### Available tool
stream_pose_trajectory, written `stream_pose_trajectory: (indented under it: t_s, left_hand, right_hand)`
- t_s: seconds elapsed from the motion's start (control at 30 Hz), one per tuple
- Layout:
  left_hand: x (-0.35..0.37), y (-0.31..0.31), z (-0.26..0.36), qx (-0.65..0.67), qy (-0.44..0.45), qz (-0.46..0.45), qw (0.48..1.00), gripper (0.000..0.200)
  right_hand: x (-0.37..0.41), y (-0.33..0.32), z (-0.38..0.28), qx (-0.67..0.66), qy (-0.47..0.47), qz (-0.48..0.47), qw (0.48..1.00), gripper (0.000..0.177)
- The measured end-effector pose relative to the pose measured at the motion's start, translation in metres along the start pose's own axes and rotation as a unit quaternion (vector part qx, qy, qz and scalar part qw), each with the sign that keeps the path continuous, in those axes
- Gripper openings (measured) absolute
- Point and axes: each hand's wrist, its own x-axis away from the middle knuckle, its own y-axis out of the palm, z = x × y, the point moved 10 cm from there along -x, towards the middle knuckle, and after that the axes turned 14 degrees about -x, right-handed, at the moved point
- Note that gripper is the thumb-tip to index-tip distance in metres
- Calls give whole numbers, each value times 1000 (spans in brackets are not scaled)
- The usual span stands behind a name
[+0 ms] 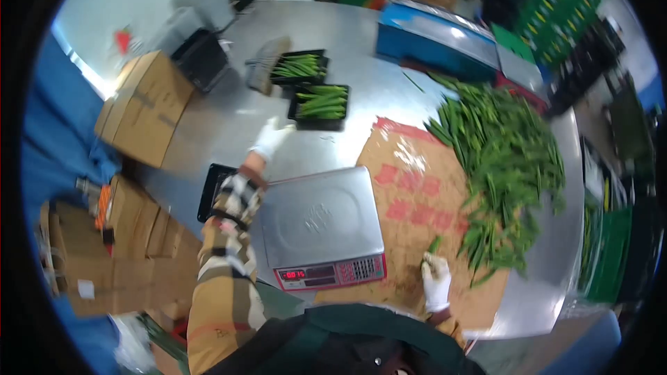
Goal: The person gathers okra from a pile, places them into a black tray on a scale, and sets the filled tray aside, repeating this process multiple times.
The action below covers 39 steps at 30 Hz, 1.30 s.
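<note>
My left hand (271, 139), in a white glove, reaches over the metal table with its fingers stretched out, just short of a black tray of green okra (323, 103). A second black tray of okra (297, 66) sits behind that one. My right hand (436, 281), also gloved in white, is closed on a green okra pod (434, 244) above the cardboard sheet (396, 250). Between my arms stands a weighing scale (323, 215) with a bare steel plate and a lit red display. To my right, a large heap of okra (500, 160) lies partly on the cardboard.
An empty black tray (210, 191) lies partly under my left forearm. Cardboard boxes (144, 107) stand at the left, near a dark container (199, 59). A clear plastic bag (269, 62) rests by the trays. A blue box-shaped unit (438, 38) stands at the table's back.
</note>
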Motion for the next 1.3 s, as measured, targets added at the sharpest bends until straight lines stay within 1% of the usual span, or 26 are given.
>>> stream_pose_trajectory:
  t_s: [0.03, 0.07, 0.1, 0.13, 0.17, 0.2, 0.23, 0.27, 0.33, 0.4, 0.43, 0.53, 0.57, 0.67, 0.73, 0.8, 0.87, 0.9, 1.0, 1.03, 1.07, 1.1, 1.13, 1.2, 1.27, 1.3]
  left_hand:
    - [11, -10, -21, 38, 36, 35, 998, 80]
    - [41, -35, -27, -10, 25, 60, 998, 70]
    - [85, -64, -12, -23, 21, 98, 995, 61]
    - [91, -72, -48, -120, 13, 116, 986, 55]
    - [117, -85, -64, -156, 17, 149, 976, 49]
    - [132, -87, -78, -263, 8, 114, 958, 44]
    - [153, -86, -93, -239, 48, 129, 961, 43]
    - [156, -70, -152, -240, 10, 103, 965, 43]
    - [195, -38, -159, -257, -20, -52, 965, 42]
    - [212, -35, -182, -145, 42, 104, 983, 41]
    - [208, -24, -208, -58, -16, 64, 996, 37]
    - [205, -22, -221, -5, -60, 91, 994, 33]
    - [205, -25, -220, -4, -55, 108, 993, 30]
    - [198, -35, -230, -75, -70, 146, 984, 23]
    - [210, -46, -197, -217, -33, 165, 961, 17]
    - [232, -62, -143, -340, -2, 183, 922, 13]
    - [249, -75, -93, -438, 24, 200, 876, 11]
    - [250, -85, -86, -447, 17, 218, 867, 11]
    - [243, -130, -92, -300, -34, 293, 907, 11]
    - [254, -145, -71, -295, -4, 359, 885, 13]
    - [267, -158, -50, -288, 27, 423, 859, 15]
    - [280, -162, -24, -234, 46, 429, 871, 15]
    - [286, -148, -2, -190, 82, 396, 894, 14]
    - [303, -118, 39, -103, 152, 326, 928, 13]
    - [327, -69, 86, -129, 253, 206, 936, 14]
    - [343, -45, 108, -225, 309, 158, 911, 17]
  right_hand:
    - [5, -4, -2, 10, -17, -2, 1000, 23]
    - [9, -7, 0, 39, -12, -14, 999, 22]
    - [15, -14, 0, 24, 17, -1, 1000, 21]
    - [23, -23, 0, 19, 41, 18, 999, 20]
    - [31, -31, 2, 25, 54, 26, 998, 20]
    - [43, -38, 13, 10, 71, 45, 996, 21]
    - [53, -44, 22, 34, 91, 44, 994, 22]
    - [60, -46, 25, 56, 107, 37, 992, 22]
    - [75, -47, 36, 45, 118, 43, 991, 22]
    - [81, -43, 37, 36, 124, 36, 991, 22]
    - [81, -41, 34, 33, 127, 29, 991, 22]
    - [83, -39, 27, 27, 131, 16, 991, 22]
    - [84, -41, 25, 26, 131, 17, 991, 22]
    - [86, -52, 24, 20, 118, 38, 992, 22]
    - [93, -60, 31, 13, 119, 53, 991, 22]
    - [100, -65, 44, 7, 131, 66, 989, 22]
    - [100, -73, 27, 21, 161, 59, 985, 21]
    - [101, -76, 24, 28, 167, 54, 984, 21]
    - [103, -86, 29, 27, 167, 62, 984, 22]
    - [103, -90, 31, 22, 165, 69, 984, 22]
    - [103, -99, 33, 55, 174, 83, 980, 23]
    - [101, -110, 34, 88, 184, 96, 974, 23]
    - [98, -122, 35, 120, 193, 107, 968, 24]
    - [94, -156, 50, 153, 191, 195, 950, 29]
    - [90, -188, 79, 102, 230, 272, 929, 35]
    - [86, -200, 87, 108, 244, 277, 923, 38]
